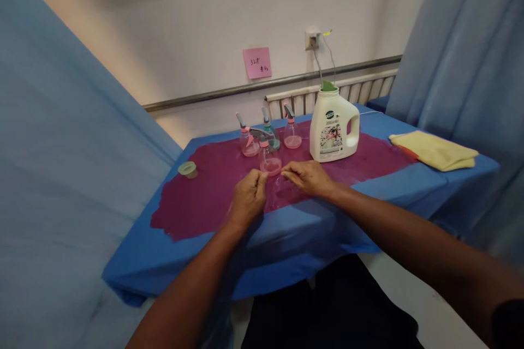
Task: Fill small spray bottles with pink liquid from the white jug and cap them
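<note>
My left hand (249, 194) is closed in a pinch, thumb against fingers, at the near left side of the base of a clear spray bottle (270, 162) with a pink collar and grey trigger head. Opposite it, my right hand (308, 176) is also pinched, its fingertips by the bottle's right side. Whatever is between the fingers is too small to make out, and I cannot tell whether they touch the bottle. Upright behind it are a pink-tinted spray bottle (249, 147), a teal spray bottle (272, 136) and another pink-tinted spray bottle (292, 133).
A large cream jug (333, 131) with a side handle stands right of the bottles. A small pale cup (188, 169) is at the left, a folded yellow cloth (438, 150) at the right. A purple patch (196, 202) covers much of the blue tablecloth (295, 229).
</note>
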A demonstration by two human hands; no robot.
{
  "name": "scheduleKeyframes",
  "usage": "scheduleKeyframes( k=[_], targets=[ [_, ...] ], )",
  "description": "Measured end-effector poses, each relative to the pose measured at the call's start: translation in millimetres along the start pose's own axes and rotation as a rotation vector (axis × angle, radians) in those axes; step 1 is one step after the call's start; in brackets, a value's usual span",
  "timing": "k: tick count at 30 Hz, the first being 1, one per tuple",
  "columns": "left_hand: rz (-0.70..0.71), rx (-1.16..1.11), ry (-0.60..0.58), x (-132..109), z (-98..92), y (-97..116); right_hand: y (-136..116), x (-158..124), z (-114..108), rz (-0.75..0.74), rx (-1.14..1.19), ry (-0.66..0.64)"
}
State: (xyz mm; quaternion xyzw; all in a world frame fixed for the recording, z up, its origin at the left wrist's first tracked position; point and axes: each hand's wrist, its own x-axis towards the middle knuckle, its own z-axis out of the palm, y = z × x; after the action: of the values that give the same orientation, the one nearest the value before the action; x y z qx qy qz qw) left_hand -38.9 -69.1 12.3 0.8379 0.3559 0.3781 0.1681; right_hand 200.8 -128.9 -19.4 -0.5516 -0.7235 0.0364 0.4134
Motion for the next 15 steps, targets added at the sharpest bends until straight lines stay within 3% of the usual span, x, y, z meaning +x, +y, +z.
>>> scheduleKeyframes(
  k=[3, 8, 15],
  targets=[
    [0.048, 0.026, -0.018, 10, 5.6, 3, -7, 18, 7, -0.041, -0.047, -0.036],
    [0.131, 0.027, 0.053, 30, -0.2, -12, -6, 41, 14, -0.173, -0.158, -0.093],
    [0.296, -0.199, 0.123, 53, 12.3, -21, 14, 61, 26, -0.346, -0.091, 0.021]
  ],
)
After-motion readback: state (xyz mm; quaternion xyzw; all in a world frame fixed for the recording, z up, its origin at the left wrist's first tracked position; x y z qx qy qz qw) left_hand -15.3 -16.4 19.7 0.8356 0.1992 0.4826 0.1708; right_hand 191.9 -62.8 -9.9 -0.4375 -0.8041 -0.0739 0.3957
